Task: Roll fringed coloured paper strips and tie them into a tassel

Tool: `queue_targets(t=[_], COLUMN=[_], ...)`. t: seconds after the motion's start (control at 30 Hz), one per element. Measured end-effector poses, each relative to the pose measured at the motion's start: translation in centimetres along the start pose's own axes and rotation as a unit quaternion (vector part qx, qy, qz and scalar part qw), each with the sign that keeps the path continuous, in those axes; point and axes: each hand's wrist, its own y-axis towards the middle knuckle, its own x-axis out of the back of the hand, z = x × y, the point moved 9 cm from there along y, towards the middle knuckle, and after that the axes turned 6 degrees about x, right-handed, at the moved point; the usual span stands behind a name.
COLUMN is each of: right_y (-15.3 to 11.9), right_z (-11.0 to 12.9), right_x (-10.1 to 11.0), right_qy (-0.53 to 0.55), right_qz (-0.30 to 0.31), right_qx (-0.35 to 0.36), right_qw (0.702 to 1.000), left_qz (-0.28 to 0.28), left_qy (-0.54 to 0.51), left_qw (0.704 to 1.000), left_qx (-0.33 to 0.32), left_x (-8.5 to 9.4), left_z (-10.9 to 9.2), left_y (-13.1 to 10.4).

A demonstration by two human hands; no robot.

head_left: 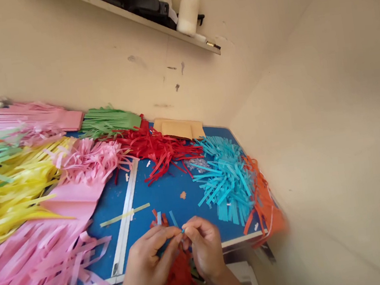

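My left hand [155, 252] and my right hand [203, 243] meet at the front edge of the blue table [168, 192]. Thumb and forefinger of each are pinched together on a tiny blue piece [183, 231] between them, too small to make out well. Orange-red paper strips [177, 275] hang below and behind my hands, and a few red and light blue strip ends stick up just beyond my fingers. A pale yellow strip [125, 214] lies on the table to the left, across a metal seam.
Fringed paper covers the left side: pink [34, 266], yellow [14, 189], green [110, 120]. Red [163, 148] fringe lies at the back, blue [224, 175] and orange [264, 203] at the right. A wall shelf [146, 22] holds a white bottle [188, 11].
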Motion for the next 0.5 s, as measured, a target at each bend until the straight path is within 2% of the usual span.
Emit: queue_targets(t=[0.17,0.27,0.37,0.5], right_y=[0.1,-0.2,-0.6,-0.5], right_z=[1.2,0.5,0.1,1.2], right_x=[0.1,0.7,1.3,1.0], right_qy=[-0.045,-0.06,-0.082,-0.114], right_qz=[0.027,0.007,-0.013,0.01], right_qx=[0.07,0.044,0.02,0.021], right_qw=[0.996,0.997,0.996,0.993], left_qz=[0.008,0.008,-0.01,-0.005], left_qy=[0.023,0.047,0.094,0.108], left_qw=[1.0,0.999,0.995,0.993], left_qx=[0.006,0.002,-0.034,-0.049], left_x=[-0.2,-0.5,-0.5,-0.5], left_z=[0.0,0.1,-0.5,-1.1], left_y=[-0.1,-0.4,-0.7,-0.8])
